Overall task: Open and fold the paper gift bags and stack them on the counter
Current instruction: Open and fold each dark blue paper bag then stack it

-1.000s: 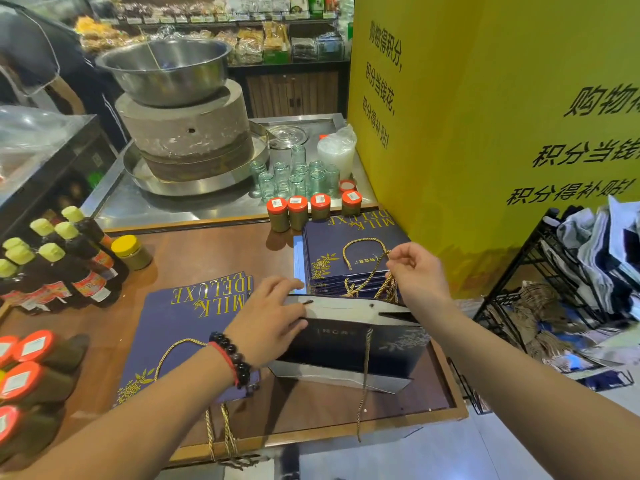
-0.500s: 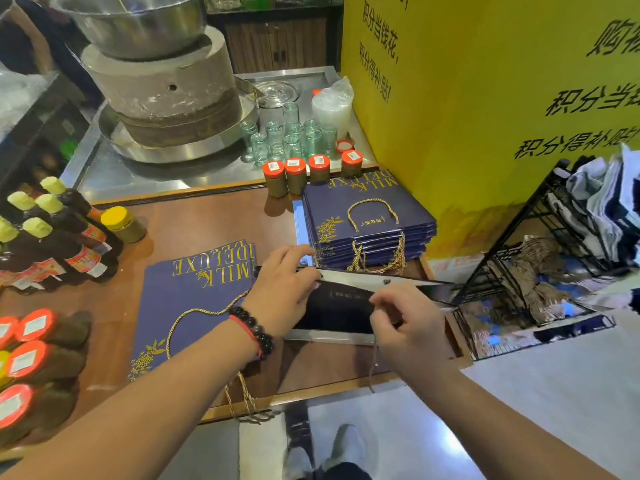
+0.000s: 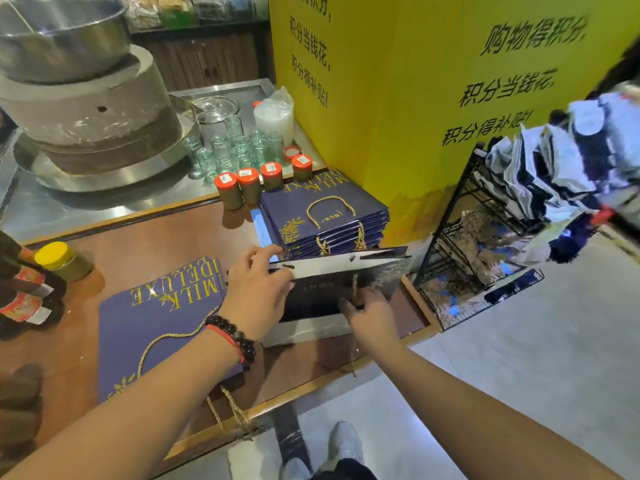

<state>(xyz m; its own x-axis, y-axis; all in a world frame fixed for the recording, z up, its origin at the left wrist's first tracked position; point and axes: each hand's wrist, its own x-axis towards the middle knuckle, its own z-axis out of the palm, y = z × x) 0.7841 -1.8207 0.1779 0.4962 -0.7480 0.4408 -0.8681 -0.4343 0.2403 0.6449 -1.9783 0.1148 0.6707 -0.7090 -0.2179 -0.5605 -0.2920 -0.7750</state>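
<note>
left hand (image 3: 258, 292), beaded bracelet at the wrist, reaches across the wooden counter (image 3: 145, 244), fingers curled over the top edge of a half-open navy gift bag (image 3: 332, 289), thumb behind. right hand (image 3: 372, 315) comes in low from the right, fingertips pinching the bag's gold cord handle (image 3: 354, 289). bag stands between a flat bag (image 3: 156, 320) and the stack of folded bags (image 3: 322, 220).

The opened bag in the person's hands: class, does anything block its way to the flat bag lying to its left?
Nothing visible does. The opened bag, held by the left hand and right hand, sits right beside the flat bag; only the left hand lies between.
</note>
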